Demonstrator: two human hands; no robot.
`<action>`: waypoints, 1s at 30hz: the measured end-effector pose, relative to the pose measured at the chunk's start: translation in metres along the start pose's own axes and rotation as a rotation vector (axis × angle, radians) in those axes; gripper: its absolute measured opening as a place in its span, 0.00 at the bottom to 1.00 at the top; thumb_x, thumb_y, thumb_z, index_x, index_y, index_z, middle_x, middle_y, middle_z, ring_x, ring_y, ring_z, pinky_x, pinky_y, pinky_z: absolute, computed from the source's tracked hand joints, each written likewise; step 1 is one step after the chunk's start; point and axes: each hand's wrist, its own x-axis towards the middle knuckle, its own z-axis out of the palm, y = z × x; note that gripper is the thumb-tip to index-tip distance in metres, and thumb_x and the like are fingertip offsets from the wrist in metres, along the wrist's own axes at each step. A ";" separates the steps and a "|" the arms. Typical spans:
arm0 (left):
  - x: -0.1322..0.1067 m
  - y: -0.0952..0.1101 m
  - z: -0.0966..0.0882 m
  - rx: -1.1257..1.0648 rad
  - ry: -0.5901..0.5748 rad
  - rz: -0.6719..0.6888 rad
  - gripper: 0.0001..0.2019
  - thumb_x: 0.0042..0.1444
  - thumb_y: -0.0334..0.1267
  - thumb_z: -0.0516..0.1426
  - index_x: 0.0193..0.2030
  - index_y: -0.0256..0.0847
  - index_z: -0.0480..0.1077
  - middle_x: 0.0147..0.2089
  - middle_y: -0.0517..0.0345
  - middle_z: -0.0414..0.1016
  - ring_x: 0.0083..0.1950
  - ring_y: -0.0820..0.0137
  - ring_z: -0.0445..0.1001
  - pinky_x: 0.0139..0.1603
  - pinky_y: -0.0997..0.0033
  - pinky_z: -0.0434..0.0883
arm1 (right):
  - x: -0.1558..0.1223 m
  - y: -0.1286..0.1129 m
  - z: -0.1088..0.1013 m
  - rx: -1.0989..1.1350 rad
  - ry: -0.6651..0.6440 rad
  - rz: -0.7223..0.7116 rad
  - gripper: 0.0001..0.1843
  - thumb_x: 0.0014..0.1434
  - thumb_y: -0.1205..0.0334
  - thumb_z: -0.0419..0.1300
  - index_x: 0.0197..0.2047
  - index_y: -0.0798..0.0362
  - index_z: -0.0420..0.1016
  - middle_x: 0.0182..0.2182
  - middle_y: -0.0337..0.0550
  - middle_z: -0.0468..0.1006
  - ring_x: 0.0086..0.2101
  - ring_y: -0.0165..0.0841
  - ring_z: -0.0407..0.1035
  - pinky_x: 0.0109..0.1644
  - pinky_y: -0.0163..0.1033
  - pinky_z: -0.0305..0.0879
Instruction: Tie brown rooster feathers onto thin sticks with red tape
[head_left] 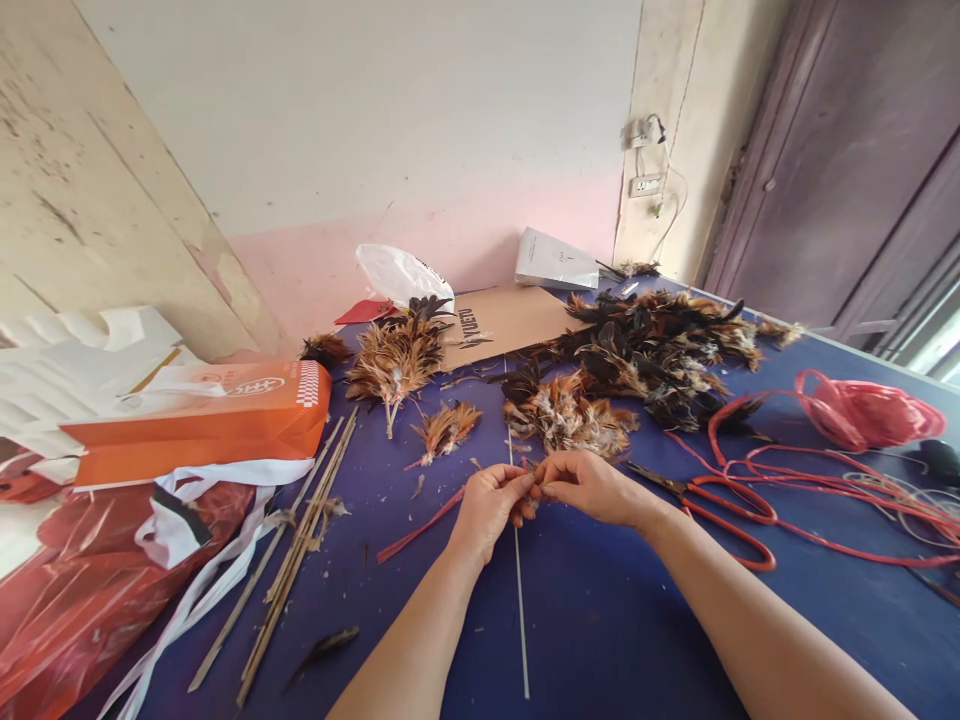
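My left hand (486, 508) and my right hand (581, 487) meet at the middle of the blue table, fingers pinched close together. A pink plastic strip (421, 526) trails to the left from my left hand. Whatever sits between my right fingertips is too small and covered to make out. Past the hands lies a heap of loose brown feathers (574, 415). A small feather bunch (445, 432) with a pink tie rests to the left of it. Scissors (720, 505) with red-orange handles lie beside my right forearm. Under the hands runs a thin white line (521, 610).
Larger feather bundles (397, 355) and dark feathers (660, 350) lie farther back, around flat cardboard (510, 320). Thin sticks (300, 560), an orange bag (202, 420) and red plastic (82, 580) occupy the left. A pink string roll (874, 410) with loose coils is at right.
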 end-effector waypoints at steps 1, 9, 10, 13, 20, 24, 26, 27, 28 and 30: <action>0.000 0.000 -0.001 0.045 0.000 0.005 0.13 0.42 0.44 0.60 0.28 0.34 0.69 0.24 0.54 0.73 0.18 0.77 0.66 0.16 0.80 0.58 | 0.000 0.000 0.000 0.019 -0.002 0.016 0.04 0.49 0.66 0.54 0.24 0.55 0.66 0.32 0.42 0.75 0.31 0.30 0.68 0.35 0.34 0.65; -0.002 0.001 0.003 0.260 -0.028 0.028 0.10 0.46 0.40 0.57 0.23 0.35 0.71 0.21 0.58 0.70 0.17 0.79 0.63 0.15 0.81 0.57 | 0.001 0.005 0.004 0.181 -0.009 0.101 0.09 0.50 0.58 0.57 0.26 0.56 0.68 0.30 0.42 0.74 0.30 0.32 0.69 0.30 0.35 0.69; -0.003 0.002 0.004 0.287 -0.043 0.037 0.10 0.46 0.40 0.57 0.23 0.35 0.71 0.21 0.58 0.70 0.18 0.79 0.63 0.16 0.80 0.58 | 0.001 0.006 0.005 0.195 -0.007 0.113 0.10 0.49 0.57 0.57 0.25 0.56 0.68 0.29 0.41 0.74 0.29 0.31 0.69 0.30 0.35 0.68; -0.005 0.001 0.004 0.350 -0.098 0.073 0.10 0.47 0.39 0.55 0.24 0.35 0.72 0.21 0.57 0.70 0.19 0.77 0.65 0.19 0.78 0.62 | 0.003 0.010 0.008 0.246 0.000 0.165 0.13 0.48 0.54 0.58 0.27 0.56 0.70 0.25 0.39 0.73 0.28 0.30 0.69 0.30 0.35 0.68; -0.006 0.001 0.004 0.380 -0.100 0.096 0.12 0.45 0.44 0.58 0.26 0.35 0.74 0.20 0.57 0.69 0.19 0.76 0.63 0.20 0.77 0.62 | 0.009 0.016 0.009 0.413 0.038 0.236 0.16 0.47 0.51 0.60 0.27 0.58 0.74 0.24 0.41 0.75 0.27 0.29 0.69 0.35 0.35 0.68; -0.005 0.003 0.003 0.252 -0.073 0.071 0.14 0.46 0.45 0.57 0.22 0.34 0.72 0.20 0.57 0.69 0.20 0.77 0.64 0.20 0.78 0.61 | 0.009 0.016 0.007 0.579 0.082 0.269 0.20 0.48 0.47 0.58 0.27 0.59 0.74 0.26 0.45 0.76 0.29 0.31 0.71 0.38 0.38 0.68; -0.004 0.003 0.001 0.135 -0.076 0.040 0.13 0.46 0.44 0.58 0.23 0.34 0.72 0.21 0.56 0.69 0.20 0.77 0.64 0.20 0.78 0.60 | 0.009 0.014 0.006 0.630 0.082 0.269 0.20 0.49 0.48 0.58 0.28 0.60 0.74 0.27 0.47 0.76 0.29 0.31 0.71 0.39 0.37 0.67; -0.004 0.003 0.000 0.078 -0.080 0.023 0.13 0.46 0.44 0.58 0.25 0.33 0.72 0.22 0.56 0.69 0.21 0.78 0.64 0.21 0.79 0.60 | 0.008 0.014 0.006 0.639 0.077 0.253 0.20 0.48 0.49 0.58 0.29 0.60 0.74 0.27 0.47 0.77 0.30 0.31 0.71 0.40 0.37 0.67; -0.003 0.003 -0.001 0.026 -0.082 0.005 0.13 0.46 0.44 0.58 0.26 0.33 0.72 0.23 0.56 0.69 0.21 0.78 0.64 0.21 0.79 0.59 | 0.008 0.013 0.005 0.635 0.068 0.228 0.18 0.48 0.50 0.59 0.29 0.60 0.74 0.28 0.46 0.77 0.31 0.31 0.71 0.41 0.38 0.67; -0.003 0.003 -0.003 -0.047 -0.082 -0.023 0.13 0.45 0.43 0.59 0.27 0.33 0.72 0.23 0.56 0.69 0.21 0.79 0.64 0.21 0.80 0.58 | 0.007 0.012 0.006 0.589 0.049 0.168 0.16 0.46 0.54 0.62 0.31 0.60 0.73 0.29 0.45 0.77 0.32 0.31 0.71 0.43 0.39 0.66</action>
